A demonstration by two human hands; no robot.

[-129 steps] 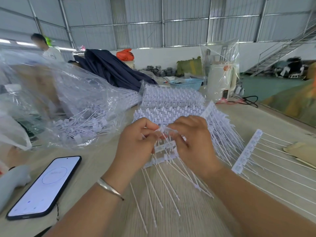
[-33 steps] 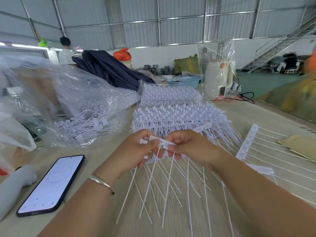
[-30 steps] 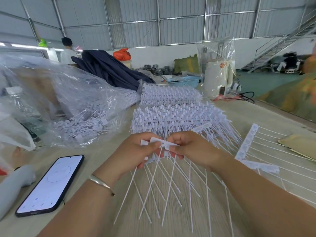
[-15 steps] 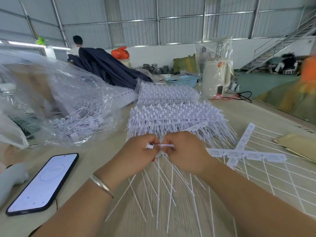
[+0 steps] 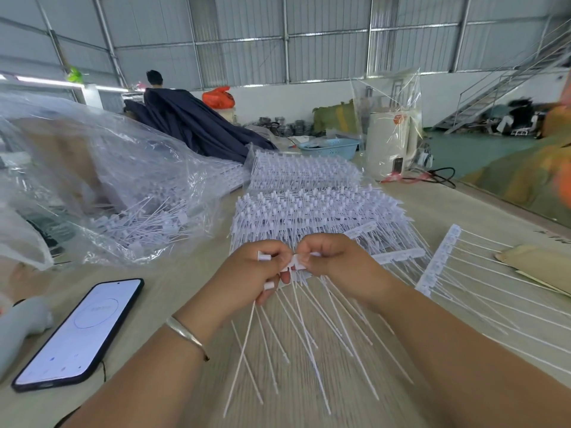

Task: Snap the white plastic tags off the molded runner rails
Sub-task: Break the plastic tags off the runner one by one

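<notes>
My left hand [image 5: 256,273] and my right hand [image 5: 336,264] meet at the table's middle, fingers curled round a bunch of white plastic tags [image 5: 293,264]. The tags' thin tails [image 5: 302,335] fan down toward me over the table. Small white tag heads stick out above and below my left fingers. Just behind my hands lies a stack of molded runner rails [image 5: 312,211] full of tags, with a second stack [image 5: 302,171] farther back. A single rail [image 5: 438,254] with long tails lies flat at the right.
A phone [image 5: 80,329] with a lit screen lies at the left front. A clear plastic bag [image 5: 102,186] holding loose tags fills the left. A white appliance in plastic [image 5: 389,140], a blue basket [image 5: 330,146] and a person [image 5: 154,80] stand at the back. A brown envelope [image 5: 537,264] lies far right.
My hands have drawn closer together and turned the bunch, so the tails now spread wider. The loose rail that crossed the right-hand rail half a second ago now lies just behind my right hand.
</notes>
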